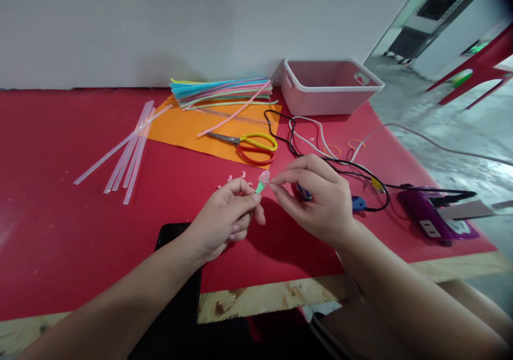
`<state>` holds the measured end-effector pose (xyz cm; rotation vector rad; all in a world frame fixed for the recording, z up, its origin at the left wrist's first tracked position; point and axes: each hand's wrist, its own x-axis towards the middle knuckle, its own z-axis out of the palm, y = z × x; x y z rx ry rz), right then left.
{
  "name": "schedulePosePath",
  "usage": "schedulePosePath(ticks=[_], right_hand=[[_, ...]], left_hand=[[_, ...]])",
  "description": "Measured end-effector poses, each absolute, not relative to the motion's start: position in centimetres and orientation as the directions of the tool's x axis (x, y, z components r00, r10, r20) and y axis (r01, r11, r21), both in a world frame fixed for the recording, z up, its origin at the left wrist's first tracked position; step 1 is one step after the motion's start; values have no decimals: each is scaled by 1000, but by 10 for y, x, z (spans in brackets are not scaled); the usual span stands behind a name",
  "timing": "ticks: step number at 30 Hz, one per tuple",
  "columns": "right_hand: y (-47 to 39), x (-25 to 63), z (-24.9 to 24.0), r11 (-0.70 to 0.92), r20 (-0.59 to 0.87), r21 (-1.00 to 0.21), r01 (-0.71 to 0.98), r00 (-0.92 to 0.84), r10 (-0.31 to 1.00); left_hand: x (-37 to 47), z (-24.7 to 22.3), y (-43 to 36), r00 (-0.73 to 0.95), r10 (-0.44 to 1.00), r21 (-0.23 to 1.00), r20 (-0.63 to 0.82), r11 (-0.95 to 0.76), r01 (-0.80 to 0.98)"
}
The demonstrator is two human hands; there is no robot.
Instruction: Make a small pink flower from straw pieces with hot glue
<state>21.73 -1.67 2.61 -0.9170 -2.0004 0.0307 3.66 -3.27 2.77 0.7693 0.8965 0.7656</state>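
Between thumb and index finger, my left hand (228,216) pinches the green base of a small pink flower-like piece (263,178). My right hand (315,194) is closed in a pinch at the pink top's right side; whatever its fingertips hold is too small to make out. Several small pink bits (243,174) lie on the red tabletop (60,232) behind my left hand. Beyond them, scissors (256,147) with yellow and red handles rest partly on an orange sheet (176,127), beside a loose pink pipe cleaner (236,114).
A bundle of coloured pipe cleaners (220,92) lies at the back, left of a pink basket (324,101). Translucent pink sticks (132,157) are at left. Cables (316,154), a blue-handled tool (358,204) and a purple power strip (433,216) occupy the right. A black phone (172,233) is under my left forearm.
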Motion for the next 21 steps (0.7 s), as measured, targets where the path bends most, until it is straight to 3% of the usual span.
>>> schedulePosePath(ticks=[14, 21], right_hand=[[-17, 217, 25, 703, 702, -396, 590, -300, 647], [-16, 220, 22, 728, 681, -333, 599, -381, 626]], left_hand=[[36, 28, -33, 427, 813, 840, -396, 509, -190], [36, 27, -34, 439, 812, 834, -383, 509, -213]])
